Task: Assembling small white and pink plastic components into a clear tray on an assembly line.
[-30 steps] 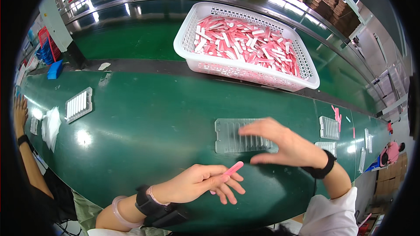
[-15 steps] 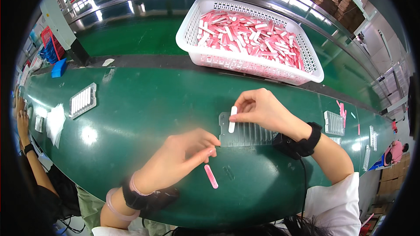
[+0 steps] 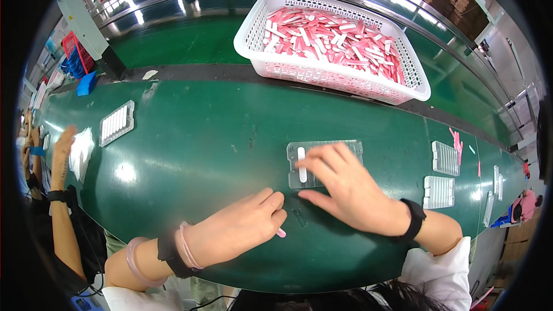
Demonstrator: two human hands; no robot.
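A clear ridged plastic tray [image 3: 295, 179] lies in front of me, partly covered by my right hand [image 3: 357, 196]. One white strip [image 3: 302, 173] sits in its leftmost slot. My right hand has thumb and fingers spread, the fingertips at the strip's edge and the thumb just off the tray's near side; it grips nothing. Left of the tray, my left hand [image 3: 239, 230] has its fingers curled together over a small pink strip [image 3: 280, 232]. Only that strip's near end shows; the fingers hide the rest.
A white perforated basket [image 3: 340, 85] heaped with pink and white strips stands beyond the tray. Trays with white strips lie at left [image 3: 117, 124] and clear trays [image 3: 439, 192] at right. A co-worker's arm [image 3: 60, 184] reaches in at far left, beside crumpled plastic film [image 3: 82, 152].
The white strip has gone from my right hand's pinch into the tray's left slot, and those fingers have spread. My left hand has closed over the pink strip, which lay exposed before.
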